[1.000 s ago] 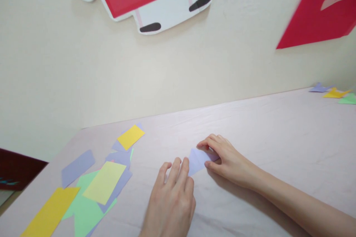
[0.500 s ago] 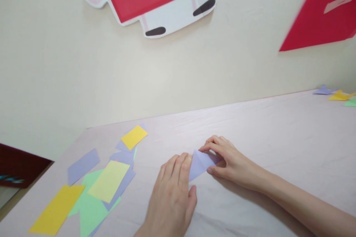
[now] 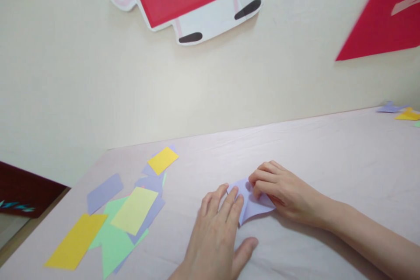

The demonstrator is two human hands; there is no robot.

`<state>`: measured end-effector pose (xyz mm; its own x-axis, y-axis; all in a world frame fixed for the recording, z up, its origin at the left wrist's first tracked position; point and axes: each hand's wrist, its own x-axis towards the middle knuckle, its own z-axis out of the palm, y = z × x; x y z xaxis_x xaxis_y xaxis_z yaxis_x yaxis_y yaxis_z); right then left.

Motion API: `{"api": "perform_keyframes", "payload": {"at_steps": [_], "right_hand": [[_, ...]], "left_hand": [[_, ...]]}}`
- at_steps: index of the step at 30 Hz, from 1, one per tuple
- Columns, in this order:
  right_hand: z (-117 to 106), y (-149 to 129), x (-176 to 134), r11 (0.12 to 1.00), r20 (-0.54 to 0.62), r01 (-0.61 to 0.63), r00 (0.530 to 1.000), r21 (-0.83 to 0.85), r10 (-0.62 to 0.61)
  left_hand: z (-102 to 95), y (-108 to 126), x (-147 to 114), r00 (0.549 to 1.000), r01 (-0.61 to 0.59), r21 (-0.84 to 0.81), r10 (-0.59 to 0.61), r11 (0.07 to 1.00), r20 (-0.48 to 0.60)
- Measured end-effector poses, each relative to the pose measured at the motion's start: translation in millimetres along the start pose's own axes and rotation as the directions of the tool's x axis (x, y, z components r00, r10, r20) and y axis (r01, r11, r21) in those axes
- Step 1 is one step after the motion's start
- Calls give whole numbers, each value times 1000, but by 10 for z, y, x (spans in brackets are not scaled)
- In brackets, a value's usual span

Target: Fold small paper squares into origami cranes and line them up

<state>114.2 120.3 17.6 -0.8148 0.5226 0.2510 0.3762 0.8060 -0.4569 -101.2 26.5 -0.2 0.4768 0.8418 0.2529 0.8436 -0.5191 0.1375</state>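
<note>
A creased sheet of purple paper (image 3: 244, 212) lies on the covered table between my hands. My left hand (image 3: 218, 232) is open, its fingers stretched out and resting on the paper's left part, with the thumb apart. On the other side, my right hand (image 3: 285, 190) has its fingers curled together on the paper's upper right and pinches it. A fold or flap near those fingers is partly hidden by them.
To the left lie loose papers: a yellow rectangle (image 3: 77, 241), a pale yellow one (image 3: 135, 210), a purple one (image 3: 105, 192) and green pieces (image 3: 116, 245). Folded purple (image 3: 390, 108) and yellow (image 3: 408, 114) papers sit far right. A wall (image 3: 197, 96) rises behind the table.
My left hand's fingers have spread and moved onto the paper. My right hand has curled its fingers over the paper, which now shows a wider, more opened shape. The view has shifted slightly.
</note>
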Motion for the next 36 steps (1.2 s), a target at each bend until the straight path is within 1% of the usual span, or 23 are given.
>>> {"api": "perform_keyframes", "payload": {"at_steps": [3,5,8,10,12,14,16,18,21,29,33,36], "right_hand": [[-35,-62,-37,1000,41,-3,999,-22,4],[-47,-85,-48,1000,30,-7,1000,-4,7],[-42,-63,-34,998,-8,-33,999,55,33],[-27,-29,-1,988,-36,-108,993,106,113],[-5,-4,49,958,-48,-234,968,166,245],[18,5,108,916,-35,-344,933,208,358],[42,3,164,892,-20,-398,911,215,411],[66,-2,207,888,-18,-416,904,196,428],[98,0,236,888,-29,-427,899,169,438],[152,-28,240,886,-58,-440,890,148,452],[186,-27,223,906,-82,-400,907,141,413],[210,-12,215,912,-92,-391,911,126,403]], "left_hand": [[1,25,-17,1000,-25,61,25,998,2],[-22,37,-15,1000,-28,69,28,997,-1],[-62,41,-6,1000,-8,22,8,1000,-14],[-72,37,-7,999,24,-21,-25,999,-41],[-65,36,-15,995,51,-18,-52,999,-82],[-46,44,-23,991,68,55,-61,996,-120],[-20,58,-28,991,50,155,-30,987,-131],[10,71,-29,992,-2,220,31,976,-125],[55,75,-29,990,-69,239,96,969,-104],[90,51,-27,997,-76,192,79,978,-11],[90,46,-20,997,-75,184,75,980,8],[94,41,-16,997,-77,192,79,978,-1]]}}
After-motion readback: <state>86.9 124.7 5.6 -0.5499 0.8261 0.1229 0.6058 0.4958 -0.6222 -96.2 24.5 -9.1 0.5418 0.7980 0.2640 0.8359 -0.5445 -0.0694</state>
